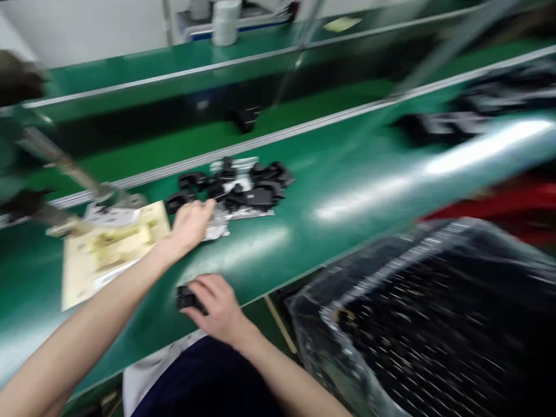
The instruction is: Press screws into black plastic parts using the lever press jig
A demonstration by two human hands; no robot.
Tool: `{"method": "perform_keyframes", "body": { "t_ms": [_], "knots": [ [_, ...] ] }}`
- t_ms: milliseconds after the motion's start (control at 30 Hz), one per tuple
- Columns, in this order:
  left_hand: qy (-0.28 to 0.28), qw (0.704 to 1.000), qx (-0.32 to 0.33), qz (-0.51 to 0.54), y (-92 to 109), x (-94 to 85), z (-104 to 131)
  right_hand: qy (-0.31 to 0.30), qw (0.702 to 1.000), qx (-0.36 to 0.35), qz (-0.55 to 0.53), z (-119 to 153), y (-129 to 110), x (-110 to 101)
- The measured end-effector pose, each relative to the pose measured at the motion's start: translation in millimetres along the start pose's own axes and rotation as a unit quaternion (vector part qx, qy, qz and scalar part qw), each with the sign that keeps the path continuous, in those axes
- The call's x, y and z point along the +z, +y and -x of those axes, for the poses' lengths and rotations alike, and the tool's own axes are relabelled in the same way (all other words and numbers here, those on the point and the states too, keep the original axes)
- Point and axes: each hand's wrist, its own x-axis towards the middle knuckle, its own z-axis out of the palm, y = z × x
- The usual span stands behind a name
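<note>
My left hand reaches over the near left edge of a pile of black plastic parts. Its fingertips point down behind the hand, so what they touch or grip is hidden. Silvery plastic bags lie under and between the parts. Close to the bench's front edge, my right hand is closed around a small black plastic part, which sticks out on its left side. Motion blur hides the finer shape of that part.
A cream fixture board with a metal press beside it stands at left on the green bench. At lower right, a plastic-lined bin holds many black parts. More black pieces lie at far right. A metal rail runs behind.
</note>
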Motion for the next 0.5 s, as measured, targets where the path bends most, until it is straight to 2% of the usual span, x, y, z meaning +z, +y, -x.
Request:
{"method": "perform_keyframes", "body": {
  "t_ms": [67, 133, 167, 200, 233, 300, 333, 400, 500],
  "knots": [
    [0.047, 0.998, 0.016, 0.044, 9, 4.3, 3, -0.019, 0.999, 0.029, 0.03, 7, -5, 6],
    [0.078, 0.992, 0.036, 0.091, 13, 10.4, 7, -0.031, 0.999, -0.007, 0.039, 14, 3, 20],
    [0.073, 0.992, 0.039, 0.096, 14, 12.8, 8, -0.029, 0.998, -0.024, 0.043, 17, 9, 28],
    [-0.028, 0.997, 0.045, 0.049, 14, 13.7, 9, -0.042, 0.998, -0.014, 0.048, 20, 16, 35],
    [-0.095, 0.995, 0.041, 0.012, 14, 12.7, 9, -0.043, 0.998, -0.009, 0.053, 23, 20, 40],
    [-0.217, 0.975, 0.027, -0.037, 16, 5.8, 9, -0.048, 0.997, 0.005, 0.056, 26, 24, 47],
    [-0.255, 0.966, 0.008, -0.039, 18, 1.1, 8, -0.048, 0.997, 0.01, 0.056, 26, 23, 50],
    [-0.299, 0.952, -0.051, -0.023, 22, -7.3, 5, -0.052, 0.997, 0.018, 0.054, 26, 20, 51],
    [-0.286, 0.945, -0.156, 0.005, 24, -14.8, -1, -0.056, 0.997, 0.021, 0.05, 24, 17, 51]
  ]
}}
